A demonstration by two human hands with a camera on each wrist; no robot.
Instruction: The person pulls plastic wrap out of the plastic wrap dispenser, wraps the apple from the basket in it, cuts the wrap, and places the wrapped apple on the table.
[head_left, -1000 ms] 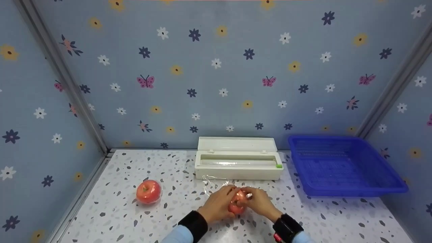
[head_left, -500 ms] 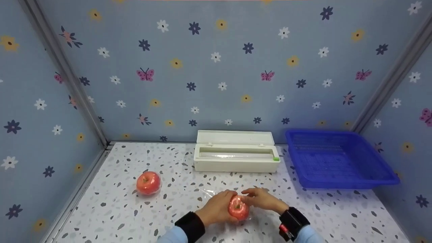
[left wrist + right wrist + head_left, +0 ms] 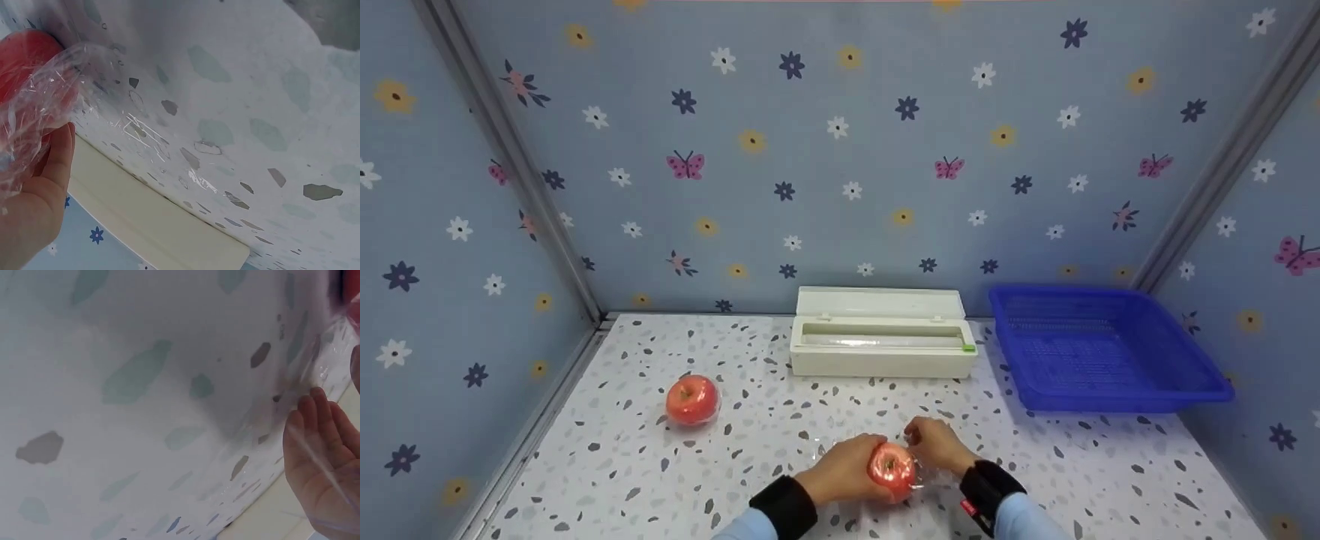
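Note:
My left hand [image 3: 846,471] grips a red apple [image 3: 893,468] from its left side, low at the front of the speckled table. Clear plastic wrap [image 3: 42,104] clings round this apple and bunches over the fingers in the left wrist view. To the apple's right, my right hand [image 3: 941,445] has its fingers drawn together on the loose film, which stretches between it and the fruit. In the right wrist view a fold of film crosses that hand; its exact pinch is partly hidden. A second red apple [image 3: 692,400], wrapped in film, sits farther left, apart from both hands.
Behind the hands stands a white cling film box [image 3: 883,363], lid raised, with a film roll [image 3: 881,340] inside. A blue plastic basket [image 3: 1117,401] occupies the right rear. Patterned panels [image 3: 847,165] wall the table at the back and sides.
Both hands were close round the apple a second ago. The right hand has since come off its side, pulling film rightward, while the left keeps hold. The head view has shifted slightly.

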